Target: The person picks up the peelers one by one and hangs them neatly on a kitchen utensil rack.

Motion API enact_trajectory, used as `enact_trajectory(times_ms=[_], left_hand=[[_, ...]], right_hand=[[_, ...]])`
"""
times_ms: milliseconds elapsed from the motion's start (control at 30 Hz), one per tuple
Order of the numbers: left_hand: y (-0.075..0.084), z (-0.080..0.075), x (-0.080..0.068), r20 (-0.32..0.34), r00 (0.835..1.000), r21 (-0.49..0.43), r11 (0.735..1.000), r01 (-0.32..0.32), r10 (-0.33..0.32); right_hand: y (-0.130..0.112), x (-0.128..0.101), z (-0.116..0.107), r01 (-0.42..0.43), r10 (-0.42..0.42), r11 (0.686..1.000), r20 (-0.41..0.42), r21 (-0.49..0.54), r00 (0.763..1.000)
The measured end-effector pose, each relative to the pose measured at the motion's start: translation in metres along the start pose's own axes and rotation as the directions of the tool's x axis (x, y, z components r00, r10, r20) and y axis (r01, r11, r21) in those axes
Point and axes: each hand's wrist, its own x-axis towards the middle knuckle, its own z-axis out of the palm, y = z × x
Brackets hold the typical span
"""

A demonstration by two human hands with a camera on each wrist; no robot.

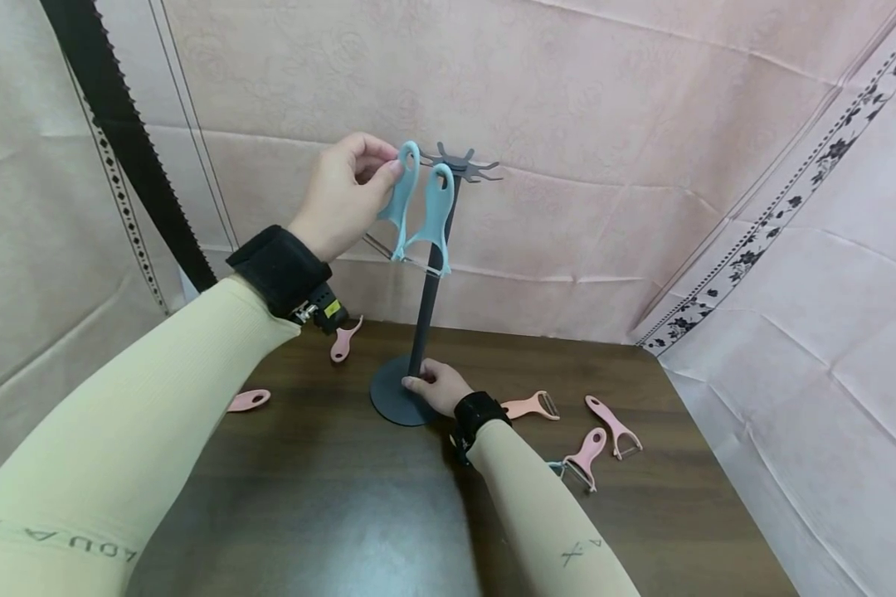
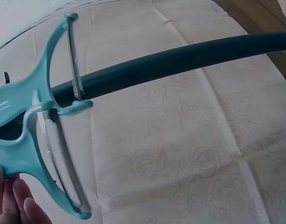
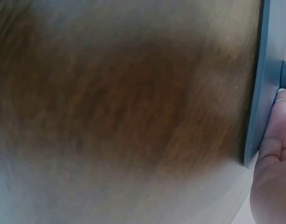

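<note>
Patterned sheets (image 1: 605,108) screen this table (image 1: 306,506), booth-style.

— What is seen behind the dark wood-grain tabletop (image 1: 306,522)?
— A creased, pale pink cloth (image 1: 605,249) is hung there, printed with faint rose outlines.
— And at the sides?
— On the right, a white cloth (image 1: 829,332) is bordered by a black floral band (image 1: 794,201); on the left, a black strip (image 1: 108,91) with a serrated edge is slanted downward.
— What is scattered below?
— Two pink peelers (image 1: 611,419) are laid near an orange peeler (image 1: 521,407) on the right; another pink peeler (image 1: 343,340) is placed toward the back left.
</note>
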Motion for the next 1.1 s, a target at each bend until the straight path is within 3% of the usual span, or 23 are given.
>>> enact_trajectory(times_ms=[333, 633, 933, 1100], left_hand=[[-0.005, 0.001, 0.003, 0.008, 1.0, 0.003, 1.0, -0.003, 0.003], [-0.008, 0.002, -0.002, 0.064, 0.998, 0.029, 1.0, 0.0, -0.002], [-0.014, 0.001, -0.006, 0.156, 0.987, 0.018, 1.0, 0.024, -0.026], [-0.034, -0.009, -0.016, 0.256, 0.964, 0.128, 0.991, 0.032, -0.064]], right_hand=[[-0.002, 0.0, 0.002, 0.002, -0.002, 1.0, 0.011, 0.003, 1.0], [-0.004, -0.002, 0.004, 0.007, -0.008, 1.0, 0.008, 0.015, 1.0], [0.0, -0.002, 0.005, 0.0, -0.001, 1.0, -0.008, -0.008, 1.0], [-0.003, -0.003, 0.004, -0.005, 0.005, 1.0, -0.005, -0.009, 1.0]])
